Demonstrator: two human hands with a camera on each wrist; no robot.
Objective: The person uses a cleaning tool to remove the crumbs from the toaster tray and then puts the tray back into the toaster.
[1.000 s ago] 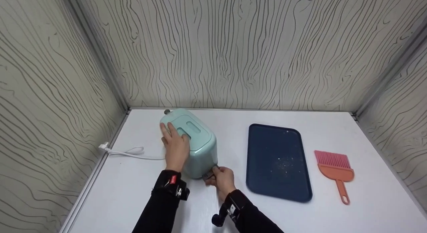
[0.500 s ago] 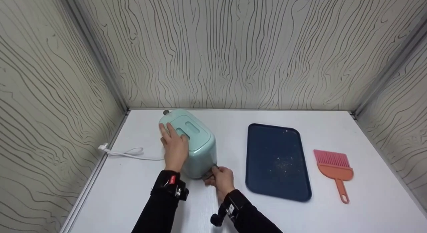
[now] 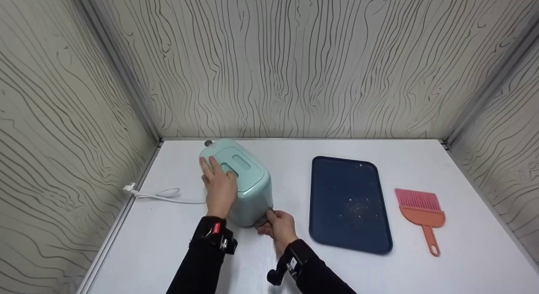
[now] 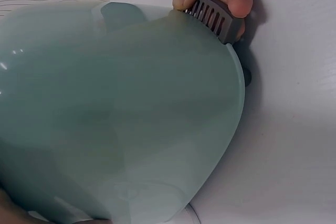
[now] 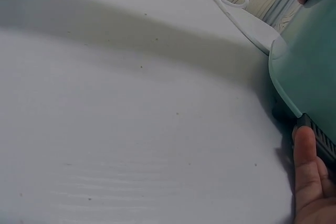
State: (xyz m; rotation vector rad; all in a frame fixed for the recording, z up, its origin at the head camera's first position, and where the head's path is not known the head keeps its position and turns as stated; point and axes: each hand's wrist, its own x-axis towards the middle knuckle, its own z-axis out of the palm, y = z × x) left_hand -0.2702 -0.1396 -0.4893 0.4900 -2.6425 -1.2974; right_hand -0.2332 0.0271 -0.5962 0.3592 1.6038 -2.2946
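Observation:
A mint-green toaster (image 3: 254,201) stands at an angle on the table, left of the middle in the head view. My left hand (image 3: 220,192) rests on its top with fingers spread, the thumb beside one of two long recesses. Low at the toaster's near end, my right hand (image 3: 282,227) pinches the dark slotted end of a crumb tray (image 4: 218,20) between thumb and fingers. In the left wrist view this slotted end sits at the toaster's lower rim. The right wrist view shows a finger (image 5: 304,148) along the crumb tray's dark edge; the rest of the tray is hidden.
A white power cord (image 3: 168,196) runs left from the toaster to its plug. Right of it lies a dark blue tray (image 3: 347,235) with crumbs on it. Further right is an orange brush (image 3: 423,218) with pink bristles. Patterned walls (image 3: 269,66) enclose the table (image 3: 290,268).

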